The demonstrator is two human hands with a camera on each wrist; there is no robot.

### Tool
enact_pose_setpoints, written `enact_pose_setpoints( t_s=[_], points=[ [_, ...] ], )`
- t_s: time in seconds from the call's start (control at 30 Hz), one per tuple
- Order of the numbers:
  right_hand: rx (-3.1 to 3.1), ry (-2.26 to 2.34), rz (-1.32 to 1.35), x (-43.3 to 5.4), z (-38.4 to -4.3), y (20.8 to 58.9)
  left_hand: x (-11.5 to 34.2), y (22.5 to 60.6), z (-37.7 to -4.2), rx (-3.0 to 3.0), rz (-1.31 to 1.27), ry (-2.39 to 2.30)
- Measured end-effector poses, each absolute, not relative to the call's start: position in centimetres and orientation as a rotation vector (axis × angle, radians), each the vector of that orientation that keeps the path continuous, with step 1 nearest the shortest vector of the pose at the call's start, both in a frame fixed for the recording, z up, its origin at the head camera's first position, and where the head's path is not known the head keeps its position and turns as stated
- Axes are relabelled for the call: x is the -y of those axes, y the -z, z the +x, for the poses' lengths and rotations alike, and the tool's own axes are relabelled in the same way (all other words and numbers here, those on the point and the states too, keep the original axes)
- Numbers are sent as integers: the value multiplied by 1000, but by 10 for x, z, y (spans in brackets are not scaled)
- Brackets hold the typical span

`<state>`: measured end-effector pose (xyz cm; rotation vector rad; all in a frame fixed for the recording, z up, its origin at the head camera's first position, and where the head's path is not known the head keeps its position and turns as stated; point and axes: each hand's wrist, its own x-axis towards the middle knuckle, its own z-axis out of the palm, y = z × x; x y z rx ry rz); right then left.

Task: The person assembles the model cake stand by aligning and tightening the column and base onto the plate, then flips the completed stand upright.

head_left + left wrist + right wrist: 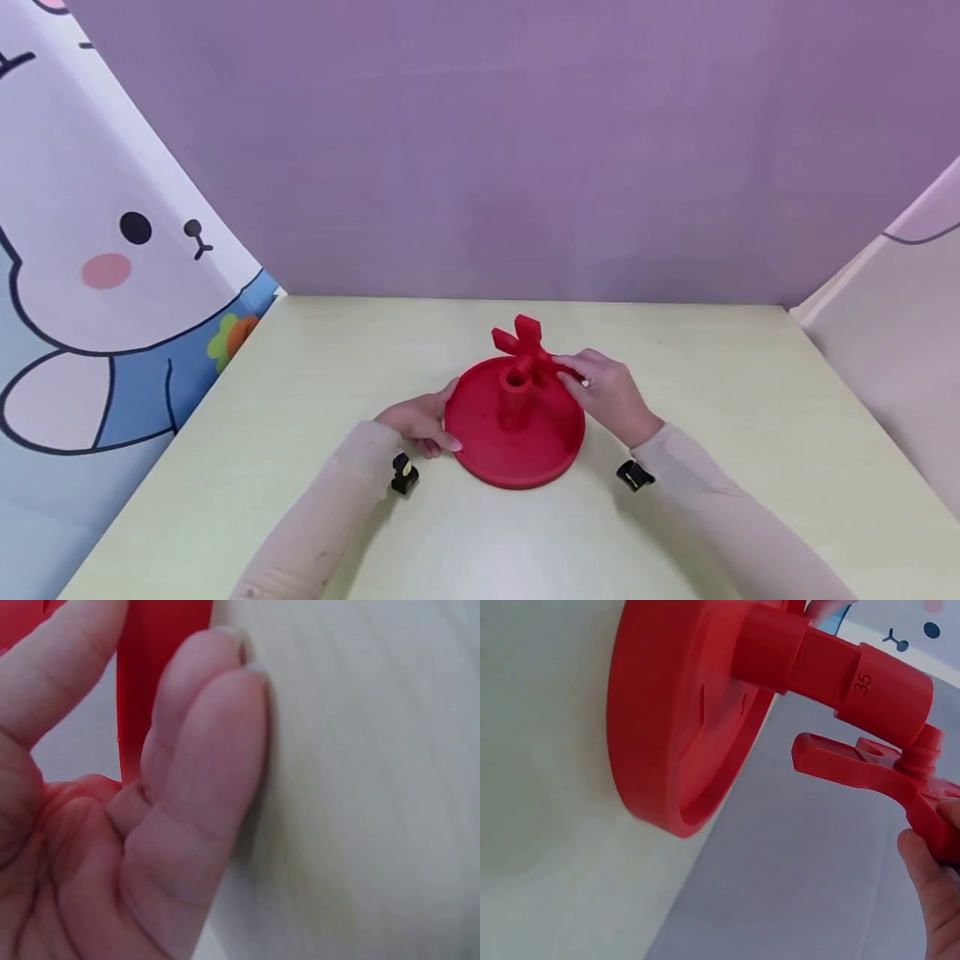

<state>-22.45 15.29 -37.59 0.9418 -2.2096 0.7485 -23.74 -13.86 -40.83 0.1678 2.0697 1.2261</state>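
Observation:
A red round base [517,467] with a raised rim lies on the table, and a hollow red post [514,408] stands at its middle. My left hand [422,419] holds the base's left edge, thumb and fingers spread along the rim; in the left wrist view the other fingers [199,757] lie close over the tabletop. My right hand [611,396] pinches one arm of a red bladed piece [528,332] behind the post. Its threaded stub [924,754] meets the post's top end, which carries the number 35.
The pale wooden table [360,333] extends around the base on all sides. A purple panel [525,167] closes off the back. At the left hangs a cloth [67,200] with a cartoon animal, and a pale one [892,325] hangs at the right.

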Motion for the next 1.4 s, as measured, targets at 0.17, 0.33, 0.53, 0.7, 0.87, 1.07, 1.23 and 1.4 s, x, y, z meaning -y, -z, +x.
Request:
enact_pose_setpoints(
  t_s=[0.17,0.33,0.53,0.7,0.87,1.07,1.23,1.4],
  points=[
    [2165,-571,1026,-153,-225,378,138,409,-235,-2049,162,-1229],
    [2096,-452,1111,-152,-226,373,138,409,-234,-2070,163,-1221],
    [2006,-337,1203,-151,-229,365,139,405,-237,-2115,145,-1198],
    [2030,-398,1223,-153,-229,365,139,404,-237,-2083,171,-1236],
    [2103,-526,1202,-155,-227,365,138,403,-236,-2062,174,-1256],
    [2089,-642,1156,-156,-226,370,135,402,-236,-2127,162,-1196],
    [2070,-688,1152,-155,-225,373,134,403,-236,-2147,148,-1165],
    [2035,-671,1196,-150,-225,375,139,408,-235,-2100,152,-1233]
  ],
)
